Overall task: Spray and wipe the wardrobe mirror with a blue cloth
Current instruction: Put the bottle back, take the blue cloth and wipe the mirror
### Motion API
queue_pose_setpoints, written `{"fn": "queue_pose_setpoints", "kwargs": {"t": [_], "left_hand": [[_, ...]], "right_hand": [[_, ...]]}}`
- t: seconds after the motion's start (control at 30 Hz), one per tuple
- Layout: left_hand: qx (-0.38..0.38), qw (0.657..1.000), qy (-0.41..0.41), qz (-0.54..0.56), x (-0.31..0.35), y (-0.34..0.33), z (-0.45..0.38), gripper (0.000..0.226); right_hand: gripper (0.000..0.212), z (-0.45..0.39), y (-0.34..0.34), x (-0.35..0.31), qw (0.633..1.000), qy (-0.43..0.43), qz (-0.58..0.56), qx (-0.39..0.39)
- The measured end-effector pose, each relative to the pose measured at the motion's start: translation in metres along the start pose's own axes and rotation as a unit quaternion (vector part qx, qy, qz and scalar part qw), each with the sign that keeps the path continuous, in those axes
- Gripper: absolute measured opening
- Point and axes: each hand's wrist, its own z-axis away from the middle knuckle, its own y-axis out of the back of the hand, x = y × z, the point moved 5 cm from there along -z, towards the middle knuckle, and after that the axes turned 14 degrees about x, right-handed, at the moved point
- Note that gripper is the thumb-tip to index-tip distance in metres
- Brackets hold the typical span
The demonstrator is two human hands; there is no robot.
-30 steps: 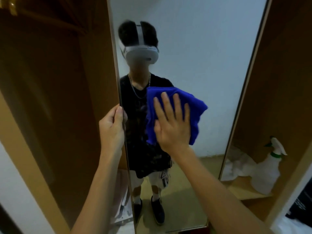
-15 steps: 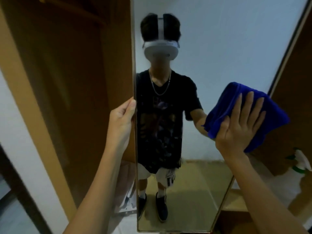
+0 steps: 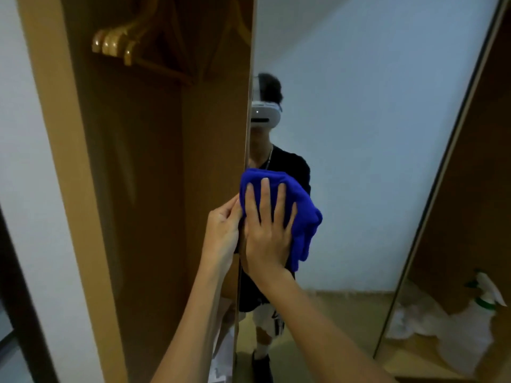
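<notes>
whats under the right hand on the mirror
The blue cloth lies under the flat right hand, pressed on the mirror near its left edge. The glass beneath the cloth is covered, so its state cannot be seen.

deep blue cloth [image 3: 304,217] — plain; tan-brown wardrobe [image 3: 154,189]; golden hangers [image 3: 116,44]; white spray bottle [image 3: 481,322] — green collar.
</notes>
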Motion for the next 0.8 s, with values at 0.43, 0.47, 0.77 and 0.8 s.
{"fn": "queue_pose_setpoints", "kwargs": {"t": [0.43,0.47,0.77,0.8], "left_hand": [[0.026,0.998,-0.047,-0.012,-0.004,0.001,-0.002,0.042],[0.028,0.998,-0.05,-0.004,-0.005,0.001,-0.002,0.048],[0.03,0.998,-0.056,0.009,-0.005,0.001,-0.005,0.075],[0.033,0.998,-0.053,0.014,-0.005,0.001,-0.003,0.075]], "right_hand": [[0.054,0.006,0.023,0.077,0.998,0.055,-0.003,0.006],[0.055,0.008,0.026,0.094,0.999,0.045,0.006,0.016],[0.057,0.026,0.051,0.228,0.989,-0.081,0.073,0.099],[0.057,0.027,0.054,0.235,0.986,-0.103,0.085,0.101]]}}
